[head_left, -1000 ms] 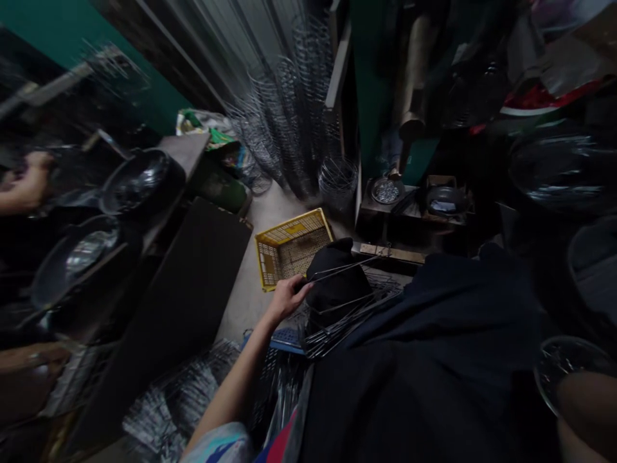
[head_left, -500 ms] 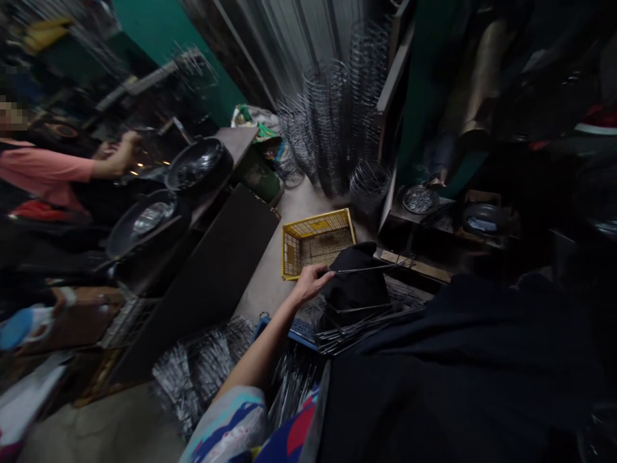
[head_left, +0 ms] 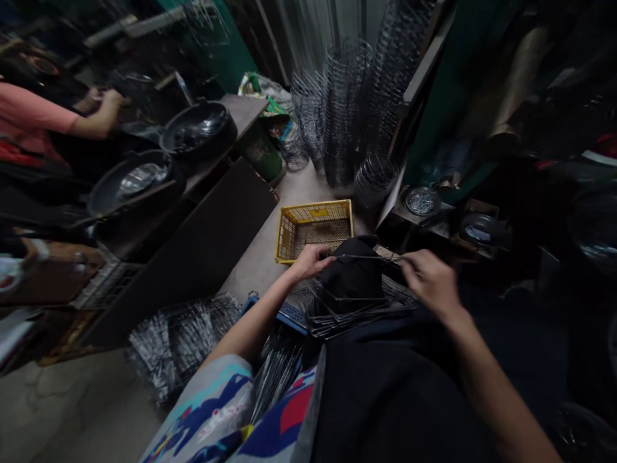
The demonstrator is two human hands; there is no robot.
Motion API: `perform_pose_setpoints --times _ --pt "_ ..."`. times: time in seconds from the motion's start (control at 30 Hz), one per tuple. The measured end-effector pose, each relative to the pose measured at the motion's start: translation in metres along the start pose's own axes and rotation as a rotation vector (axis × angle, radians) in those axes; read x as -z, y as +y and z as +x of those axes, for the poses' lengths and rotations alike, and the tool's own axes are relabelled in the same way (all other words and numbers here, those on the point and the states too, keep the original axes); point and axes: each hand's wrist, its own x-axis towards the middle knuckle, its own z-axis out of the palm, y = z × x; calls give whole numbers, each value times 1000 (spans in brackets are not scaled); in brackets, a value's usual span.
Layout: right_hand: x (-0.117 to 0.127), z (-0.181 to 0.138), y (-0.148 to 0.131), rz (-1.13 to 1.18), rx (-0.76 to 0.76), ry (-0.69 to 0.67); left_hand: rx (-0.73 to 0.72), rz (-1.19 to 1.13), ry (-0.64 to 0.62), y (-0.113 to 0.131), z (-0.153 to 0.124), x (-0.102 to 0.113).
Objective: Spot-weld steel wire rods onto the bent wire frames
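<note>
Left hand (head_left: 311, 260) closed on one end of a thin wire piece (head_left: 364, 257), fingers curled tight around it. Right hand (head_left: 429, 280) at the other end, blurred, fingers bent toward the wire; cannot tell whether clamped or only touching. Wire held level between the two hands, just above a black knee (head_left: 354, 276) and over a heap of wire frames (head_left: 347, 315) lying on a blue crate (head_left: 289, 315). Yellow basket (head_left: 313, 228) on the floor just beyond the left hand, tilted, mostly bare inside. More wire bundles (head_left: 178, 334) on the floor to the left, beside a dark board (head_left: 202, 244) leaning on a bench. Tall stacks of wire rings (head_left: 351, 103) standing behind the basket, against the wall. Two dark pans (head_left: 197, 132) on the bench at left. Another person's hand (head_left: 108, 106) and pink sleeve (head_left: 33, 109) at far left, near the pans. Small dish of metal bits (head_left: 421, 200) on a low shelf to the right.
</note>
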Motion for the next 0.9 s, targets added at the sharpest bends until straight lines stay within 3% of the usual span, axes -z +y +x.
perform_pose_setpoints --times 0.13,0.23,0.4,0.63,0.8,0.9 --pt "-64 23 -28 -53 98 -79 -1 -7 67 4 3 15" --pt "-94 40 -34 -110 58 -81 -4 11 94 2 6 20" --pt "-90 55 -34 -169 82 -117 -9 -28 78 -7 10 20" --pt "-88 70 -67 -377 339 -168 11 -35 78 -12 15 18" --pt "-90 91 -84 -454 149 -185 -14 68 88 -7 17 17" --pt "-88 87 -94 -472 106 -206 -41 158 99 -3 20 17"
